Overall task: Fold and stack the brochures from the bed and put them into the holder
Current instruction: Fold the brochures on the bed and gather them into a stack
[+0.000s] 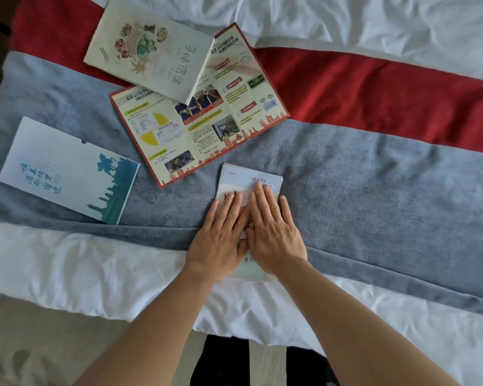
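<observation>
Head view looks down on a bed [374, 29] with white sheets, crossed by a grey runner [374, 190] and a red band [374, 87]. Both hands lie flat, side by side, on a small folded brochure [243, 179] that sits on the runner near the bed's front edge, its lower end reaching onto the white sheet. The left hand [221, 235] presses with straight fingers on the brochure's left half; the right hand [273, 229] presses likewise on the right half, its fingertips reaching the purple heading. Neither grip closes on anything: fingers are spread and flat, thumbs touching or nearly so in the middle.

Up and to the left, just beyond the folded one, an open orange brochure [201, 126] lies unfolded with its printed panels facing up, tilted across the runner and the red band. A pale booklet [151, 51] with a food picture rests on its upper left part, overlapping it. Well to the left, a blue-and-white brochure [67, 168] with a skyline print lies closed on the runner, apart from the others.

Floor [39, 344] shows at the lower left.
</observation>
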Tool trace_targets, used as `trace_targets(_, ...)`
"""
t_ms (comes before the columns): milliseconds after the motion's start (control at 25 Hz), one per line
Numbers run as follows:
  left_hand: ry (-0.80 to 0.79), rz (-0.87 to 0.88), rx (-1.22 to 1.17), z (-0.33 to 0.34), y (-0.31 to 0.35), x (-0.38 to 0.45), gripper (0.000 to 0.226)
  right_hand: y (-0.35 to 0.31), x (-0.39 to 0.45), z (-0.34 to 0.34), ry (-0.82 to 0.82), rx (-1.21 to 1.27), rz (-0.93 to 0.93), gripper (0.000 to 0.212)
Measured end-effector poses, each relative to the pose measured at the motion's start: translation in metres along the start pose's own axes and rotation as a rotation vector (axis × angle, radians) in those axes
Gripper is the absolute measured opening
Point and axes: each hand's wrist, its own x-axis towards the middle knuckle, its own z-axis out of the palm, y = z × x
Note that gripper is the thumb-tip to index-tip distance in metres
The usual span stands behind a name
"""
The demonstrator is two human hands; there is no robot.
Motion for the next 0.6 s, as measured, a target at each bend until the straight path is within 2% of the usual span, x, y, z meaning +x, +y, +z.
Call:
trace_targets(160,-0.029,0.011,-0.082,-0.033,-0.008,-0.002,0.068,0.008,-0.006,-0.031,-0.048,0.001,-0.074,0.066)
trace_targets(240,0.011,0.021,-0.124,-0.056,-0.014,0.004,0.057,0.017,-0.001,-0.054,-0.061,-0.003,-0.129,0.064)
trace_targets(320,0.061,-0.006,-0.152,-0.078,-0.022,0.015,0.043,0.021,0.009,-0.078,0.009,-0.024,-0.12,0.058)
trace_targets(480,0.144,-0.21,-0.228,-0.109,-0.05,0.027,0.026,0.011,0.036,-0.116,0.093,-0.018,-0.097,0.036)
trace_targets(600,0.212,-0.373,-0.301,-0.118,-0.077,0.026,0.02,-0.001,0.05,-0.134,0.072,0.046,-0.074,0.033)
